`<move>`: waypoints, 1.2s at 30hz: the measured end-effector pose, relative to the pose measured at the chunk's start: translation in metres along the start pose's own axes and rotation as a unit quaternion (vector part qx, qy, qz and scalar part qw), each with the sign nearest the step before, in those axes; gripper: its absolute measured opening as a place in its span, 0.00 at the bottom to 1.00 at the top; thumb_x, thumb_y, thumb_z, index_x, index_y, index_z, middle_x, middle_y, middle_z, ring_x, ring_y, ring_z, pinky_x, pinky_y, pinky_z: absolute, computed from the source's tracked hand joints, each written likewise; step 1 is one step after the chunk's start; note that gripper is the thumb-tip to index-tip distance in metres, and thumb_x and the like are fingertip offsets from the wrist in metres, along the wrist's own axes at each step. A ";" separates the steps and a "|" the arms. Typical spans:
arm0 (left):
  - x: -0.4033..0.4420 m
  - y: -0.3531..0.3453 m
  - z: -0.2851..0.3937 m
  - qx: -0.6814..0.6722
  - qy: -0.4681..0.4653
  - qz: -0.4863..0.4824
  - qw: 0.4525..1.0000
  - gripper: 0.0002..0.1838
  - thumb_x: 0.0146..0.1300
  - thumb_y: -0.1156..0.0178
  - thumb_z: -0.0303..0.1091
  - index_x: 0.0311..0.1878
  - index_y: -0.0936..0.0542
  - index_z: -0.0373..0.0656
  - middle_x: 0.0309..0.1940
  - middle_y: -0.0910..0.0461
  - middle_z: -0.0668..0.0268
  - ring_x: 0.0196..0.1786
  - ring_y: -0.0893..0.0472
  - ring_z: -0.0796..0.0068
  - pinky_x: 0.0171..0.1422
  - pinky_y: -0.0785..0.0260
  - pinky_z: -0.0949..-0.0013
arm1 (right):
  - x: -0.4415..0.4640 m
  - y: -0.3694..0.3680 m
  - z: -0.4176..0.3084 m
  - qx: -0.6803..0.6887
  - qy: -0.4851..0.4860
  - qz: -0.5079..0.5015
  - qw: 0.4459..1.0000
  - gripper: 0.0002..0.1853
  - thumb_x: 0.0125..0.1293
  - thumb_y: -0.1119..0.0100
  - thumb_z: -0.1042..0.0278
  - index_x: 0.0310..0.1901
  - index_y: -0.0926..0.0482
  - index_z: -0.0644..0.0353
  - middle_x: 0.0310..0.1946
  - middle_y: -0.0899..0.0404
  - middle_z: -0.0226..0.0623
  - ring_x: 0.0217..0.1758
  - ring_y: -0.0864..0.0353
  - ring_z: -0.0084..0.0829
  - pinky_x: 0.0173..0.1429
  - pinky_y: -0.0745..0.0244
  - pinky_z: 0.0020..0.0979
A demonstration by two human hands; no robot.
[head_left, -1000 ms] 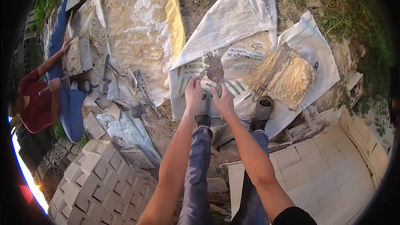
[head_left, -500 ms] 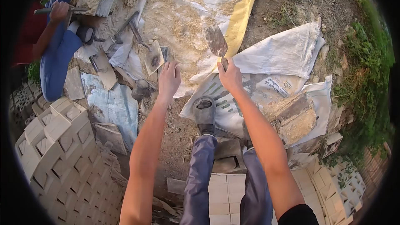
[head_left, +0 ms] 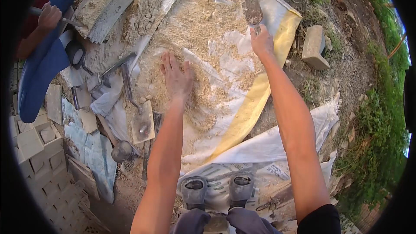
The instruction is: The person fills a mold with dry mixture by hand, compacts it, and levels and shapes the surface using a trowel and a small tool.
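Observation:
My right hand (head_left: 263,42) is wrapped round the handle of a trowel (head_left: 252,11), whose dusty blade points away from me over the far right of the sheet. Palm down with the fingers stretched out, my left hand (head_left: 178,78) lies on pale, crumbly sand-like material (head_left: 203,21). This material is spread over a white woven sheet (head_left: 242,58) with a yellow border (head_left: 245,119).
At the upper left, a co-worker's hand (head_left: 50,16) grips a tool beside a dusty block (head_left: 102,8). A mallet (head_left: 122,151) and metal tools (head_left: 126,78) lie left. Stacked pale blocks (head_left: 32,147) stand lower left; a broken block (head_left: 316,45) sits right.
Both my hands have reached farther forward over the sheet. The left has flattened onto the loose material; the right has carried the trowel away and rightward. My feet now stand side by side.

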State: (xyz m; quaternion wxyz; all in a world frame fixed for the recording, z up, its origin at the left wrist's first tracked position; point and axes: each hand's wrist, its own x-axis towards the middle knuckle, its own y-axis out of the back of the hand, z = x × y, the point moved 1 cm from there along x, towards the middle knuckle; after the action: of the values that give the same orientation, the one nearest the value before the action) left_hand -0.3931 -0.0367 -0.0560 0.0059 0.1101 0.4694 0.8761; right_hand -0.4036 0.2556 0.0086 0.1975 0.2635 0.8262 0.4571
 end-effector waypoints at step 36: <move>-0.069 0.039 -0.040 -0.109 -0.071 -0.142 0.981 0.25 0.76 0.65 0.43 0.70 0.35 0.42 0.73 0.41 0.56 0.77 0.48 0.57 0.80 0.58 0.60 | -0.156 -0.018 -0.013 -0.135 0.253 -0.229 0.930 0.18 0.68 0.47 0.53 0.52 0.29 0.56 0.34 0.18 0.50 0.41 0.19 0.54 0.45 0.25 0.50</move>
State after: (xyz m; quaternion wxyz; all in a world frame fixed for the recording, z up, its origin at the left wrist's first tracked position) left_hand -0.3305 -0.0989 -0.0578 0.1749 0.1028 0.3802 0.9024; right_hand -0.2933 0.1430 0.0134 0.1155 -0.0866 0.8170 0.5583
